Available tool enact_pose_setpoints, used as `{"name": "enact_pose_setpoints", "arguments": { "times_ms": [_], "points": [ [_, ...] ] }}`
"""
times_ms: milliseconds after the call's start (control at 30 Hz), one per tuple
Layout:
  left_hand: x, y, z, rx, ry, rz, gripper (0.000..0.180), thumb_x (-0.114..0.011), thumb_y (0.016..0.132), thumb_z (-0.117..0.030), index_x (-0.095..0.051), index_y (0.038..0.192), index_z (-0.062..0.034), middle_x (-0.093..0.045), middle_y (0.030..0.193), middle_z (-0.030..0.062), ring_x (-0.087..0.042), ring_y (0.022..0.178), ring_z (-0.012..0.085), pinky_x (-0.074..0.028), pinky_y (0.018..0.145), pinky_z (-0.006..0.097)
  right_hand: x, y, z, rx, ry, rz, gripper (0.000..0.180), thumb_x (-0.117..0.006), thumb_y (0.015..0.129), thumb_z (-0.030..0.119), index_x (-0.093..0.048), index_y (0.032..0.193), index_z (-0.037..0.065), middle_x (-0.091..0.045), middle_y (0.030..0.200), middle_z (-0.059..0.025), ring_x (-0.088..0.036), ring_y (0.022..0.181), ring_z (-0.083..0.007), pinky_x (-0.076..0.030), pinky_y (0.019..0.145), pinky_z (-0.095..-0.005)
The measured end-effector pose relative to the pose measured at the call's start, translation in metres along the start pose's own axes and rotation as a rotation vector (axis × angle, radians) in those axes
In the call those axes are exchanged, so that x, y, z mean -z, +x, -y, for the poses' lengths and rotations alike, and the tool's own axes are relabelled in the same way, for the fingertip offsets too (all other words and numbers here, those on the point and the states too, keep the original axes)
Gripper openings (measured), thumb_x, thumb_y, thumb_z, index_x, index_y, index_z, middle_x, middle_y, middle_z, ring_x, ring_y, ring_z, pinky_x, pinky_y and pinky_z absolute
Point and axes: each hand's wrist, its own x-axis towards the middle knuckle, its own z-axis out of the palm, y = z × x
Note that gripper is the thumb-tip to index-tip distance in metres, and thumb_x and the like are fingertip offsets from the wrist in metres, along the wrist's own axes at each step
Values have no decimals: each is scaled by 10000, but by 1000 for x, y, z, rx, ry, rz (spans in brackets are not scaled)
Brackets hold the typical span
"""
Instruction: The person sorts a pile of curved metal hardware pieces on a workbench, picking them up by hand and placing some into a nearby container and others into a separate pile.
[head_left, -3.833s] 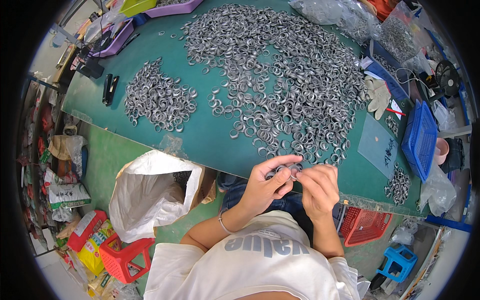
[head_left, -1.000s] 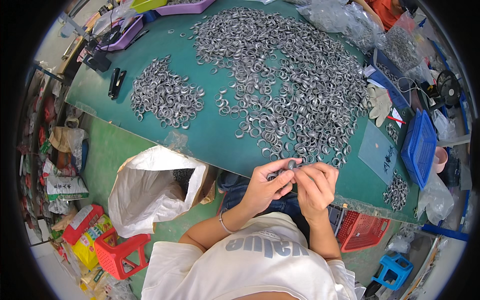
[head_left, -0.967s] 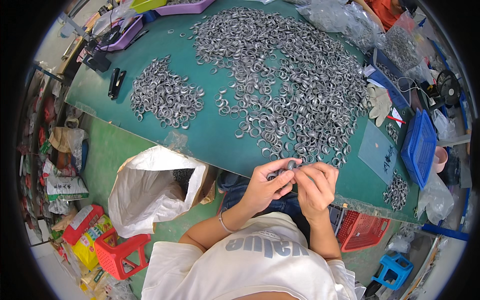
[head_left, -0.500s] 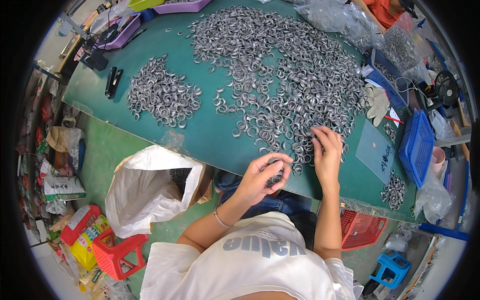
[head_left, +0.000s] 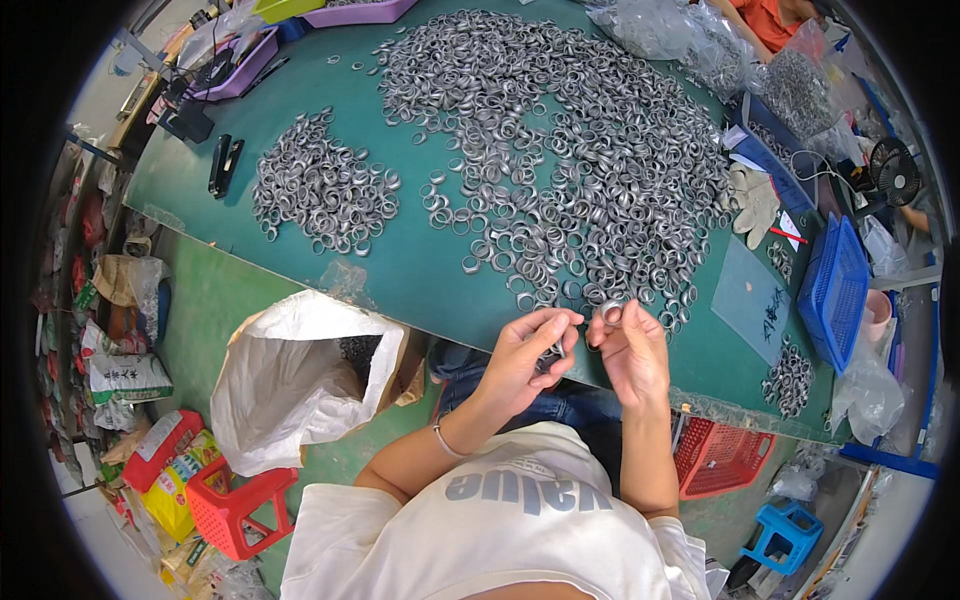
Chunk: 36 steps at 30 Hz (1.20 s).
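Note:
Between the fingertips of my right hand [head_left: 636, 352] is a grey metal ring [head_left: 612, 313], raised at the near edge of the green table [head_left: 270, 265]. My left hand [head_left: 527, 358], just to the left, is curled around several metal rings [head_left: 549, 356], partly hidden by the fingers; its thumb and forefinger tips point at my right hand. Beyond both hands spreads a large heap of metal rings [head_left: 600, 150]. A smaller pile of rings [head_left: 325, 188] lies to the left, apart from the heap.
An open white sack [head_left: 265, 375] stands below the table's left front edge. A red stool [head_left: 240, 505] is beside it. Blue baskets [head_left: 832, 290], a glove [head_left: 752, 203] and a small fan [head_left: 893, 170] line the right side. A black stapler-like tool [head_left: 226, 165] lies far left.
My right hand has come back from the heap toward my left hand, lifting a ring in its fingertips. The left hand stays nearly in place, still holding rings.

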Motion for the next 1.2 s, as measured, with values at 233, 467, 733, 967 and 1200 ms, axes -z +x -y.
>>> {"name": "enact_pose_setpoints", "arguments": {
  "times_ms": [233,467,733,967,1200],
  "points": [
    [-3,-1,3,1,-8,-4,246,-506,938,-205,-563,1050,6,-519,783,51,-459,529,79,-270,350,138,-13,-13,-4,11,-53,-4,268,-511,937,243,-600,859,2,-631,854,-98,-537,693,-137,-439,671,-268],
    [-10,-1,3,-17,6,-22,261,-526,928,-194,-546,1093,8,-545,814,51,-471,577,57,-285,355,136,-22,-23,-6,307,-591,-55,117,-596,864,99,-614,869,-16,-631,873,-88,-558,746,-137,-437,681,-272],
    [-5,-2,12,-27,-114,41,288,-524,932,-202,-535,1115,20,-520,813,37,-441,600,41,-311,409,137,-36,-26,-4,920,-1305,-76,220,-735,651,13,-632,844,-12,-627,819,-129,-590,740,-271,-440,676,-346],
    [-2,3,12,14,-195,109,256,-529,929,-192,-546,1089,8,-521,823,45,-439,597,40,-302,412,134,-34,-27,-3,855,-1254,-80,247,-736,642,-9,-631,864,-37,-629,823,-141,-591,749,-279,-464,685,-342],
    [1,2,15,-16,-125,62,221,-555,917,-197,-544,1042,-15,-519,780,18,-447,617,43,-303,419,125,-33,-25,-5,774,-1180,-84,250,-716,661,-47,-644,900,-26,-620,868,-136,-589,768,-261,-465,697,-332]
  ]
}}
